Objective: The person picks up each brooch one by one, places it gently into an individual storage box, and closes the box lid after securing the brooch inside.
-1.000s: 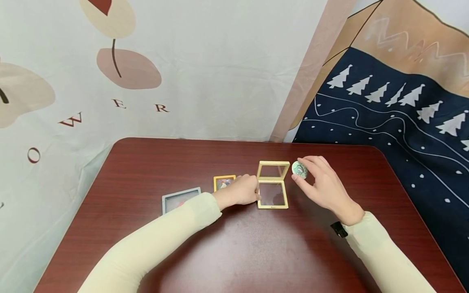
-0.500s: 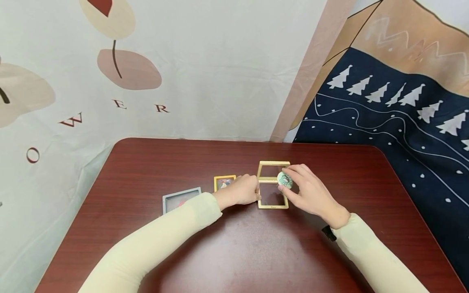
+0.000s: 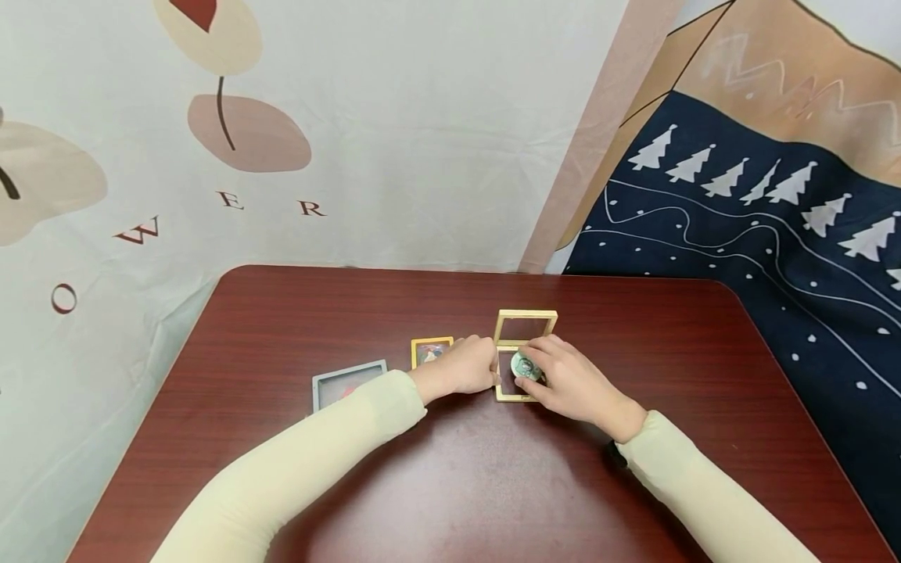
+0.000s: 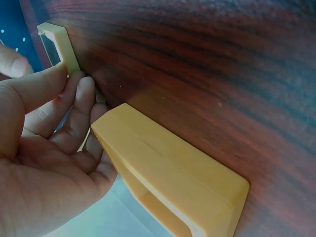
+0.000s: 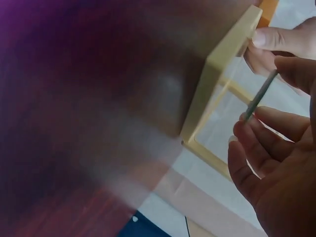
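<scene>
A pale yellow hinged display frame (image 3: 515,397) stands open on the table, its lid raised and clear film in both halves. My left hand (image 3: 466,365) pinches the left edge of its lower half between thumb and fingers; the left wrist view shows the frame's side (image 4: 64,44) at the fingertips. Over the lower half, my right hand (image 3: 573,383) pinches a thin round disc (image 3: 525,366), green and white with a small printed figure. Seen edge-on in the right wrist view, the disc (image 5: 260,96) is tilted above the film, between thumb and fingers.
Left of the hinged frame lies a small orange-yellow frame (image 3: 431,340) with a picture, partly behind my left hand. Farther left, a grey frame (image 3: 325,378) is partly covered by the left sleeve. The dark red table (image 3: 450,485) ends at a pale curtain (image 3: 422,156).
My right hand has carried the disc leftward and toward me, from beside the hinged frame to over its lower half. The left hand has stayed in place at the frame's edge.
</scene>
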Tool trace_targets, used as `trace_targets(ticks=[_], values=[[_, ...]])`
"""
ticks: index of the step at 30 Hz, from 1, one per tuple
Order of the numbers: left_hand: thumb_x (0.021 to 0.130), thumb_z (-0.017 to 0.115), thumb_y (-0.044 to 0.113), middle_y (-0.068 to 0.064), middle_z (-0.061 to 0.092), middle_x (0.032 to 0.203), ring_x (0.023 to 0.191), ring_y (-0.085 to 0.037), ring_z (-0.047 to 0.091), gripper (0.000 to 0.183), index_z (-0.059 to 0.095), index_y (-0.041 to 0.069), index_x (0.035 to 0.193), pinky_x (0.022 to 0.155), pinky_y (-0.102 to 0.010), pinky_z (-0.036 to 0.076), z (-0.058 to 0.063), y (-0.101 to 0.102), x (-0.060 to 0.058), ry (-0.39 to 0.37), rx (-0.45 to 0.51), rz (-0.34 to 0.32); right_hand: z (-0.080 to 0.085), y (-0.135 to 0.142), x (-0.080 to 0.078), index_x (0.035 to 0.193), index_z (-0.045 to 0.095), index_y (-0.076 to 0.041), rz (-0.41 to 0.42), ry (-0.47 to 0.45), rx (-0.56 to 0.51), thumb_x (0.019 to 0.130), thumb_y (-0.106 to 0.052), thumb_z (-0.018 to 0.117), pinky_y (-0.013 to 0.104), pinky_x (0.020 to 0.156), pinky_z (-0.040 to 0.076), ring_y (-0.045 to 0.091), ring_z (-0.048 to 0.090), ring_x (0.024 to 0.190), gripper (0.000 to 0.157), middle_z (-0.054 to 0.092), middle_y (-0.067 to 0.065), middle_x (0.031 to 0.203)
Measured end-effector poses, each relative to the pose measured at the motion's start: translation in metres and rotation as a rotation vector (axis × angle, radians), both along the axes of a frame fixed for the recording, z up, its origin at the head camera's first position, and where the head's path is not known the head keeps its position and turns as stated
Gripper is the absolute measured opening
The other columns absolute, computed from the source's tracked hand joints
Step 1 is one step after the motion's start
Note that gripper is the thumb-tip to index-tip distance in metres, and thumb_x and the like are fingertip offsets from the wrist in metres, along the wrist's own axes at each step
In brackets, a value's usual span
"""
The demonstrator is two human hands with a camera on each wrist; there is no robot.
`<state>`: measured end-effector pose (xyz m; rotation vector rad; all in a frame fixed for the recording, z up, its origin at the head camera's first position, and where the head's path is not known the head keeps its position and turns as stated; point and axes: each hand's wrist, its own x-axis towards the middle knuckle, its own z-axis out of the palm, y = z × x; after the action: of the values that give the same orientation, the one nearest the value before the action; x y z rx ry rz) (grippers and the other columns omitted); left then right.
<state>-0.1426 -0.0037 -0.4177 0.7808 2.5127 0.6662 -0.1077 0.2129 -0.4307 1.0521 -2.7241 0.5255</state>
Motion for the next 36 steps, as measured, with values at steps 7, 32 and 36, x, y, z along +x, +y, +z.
trace_targets(ticks=[7, 32, 36], values=[[0.096, 0.076, 0.016, 0.008, 0.053, 0.052, 0.049, -0.008, 0.044, 0.038, 0.065, 0.016, 0.060, 0.056, -0.028, 0.045, 0.001, -0.001, 0.000, 0.017, -0.019, 0.001, -0.005, -0.004, -0.001, 0.122, 0.072, 0.002, 0.011, -0.019, 0.048, 0.089, -0.023, 0.084, 0.049, 0.095, 0.052, 0.029, 0.064, 0.110, 0.042, 0.069, 0.014, 0.121], [0.095, 0.079, 0.017, 0.009, 0.063, 0.062, 0.061, -0.010, 0.057, 0.027, 0.074, 0.013, 0.069, 0.065, -0.030, 0.050, 0.002, 0.003, 0.000, 0.044, -0.056, -0.006, 0.005, 0.001, -0.001, 0.118, 0.074, 0.001, 0.024, 0.044, 0.039, 0.091, -0.015, 0.082, 0.048, 0.095, 0.053, 0.028, 0.067, 0.109, 0.032, 0.072, 0.013, 0.117], [0.094, 0.080, 0.018, 0.009, 0.062, 0.060, 0.061, -0.010, 0.057, 0.030, 0.073, 0.014, 0.065, 0.067, -0.031, 0.050, 0.002, 0.003, 0.000, 0.065, -0.066, -0.007, 0.020, 0.006, -0.003, 0.106, 0.077, -0.002, 0.020, 0.123, -0.045, 0.090, -0.008, 0.081, 0.045, 0.090, 0.054, 0.025, 0.066, 0.099, 0.018, 0.073, 0.008, 0.106]])
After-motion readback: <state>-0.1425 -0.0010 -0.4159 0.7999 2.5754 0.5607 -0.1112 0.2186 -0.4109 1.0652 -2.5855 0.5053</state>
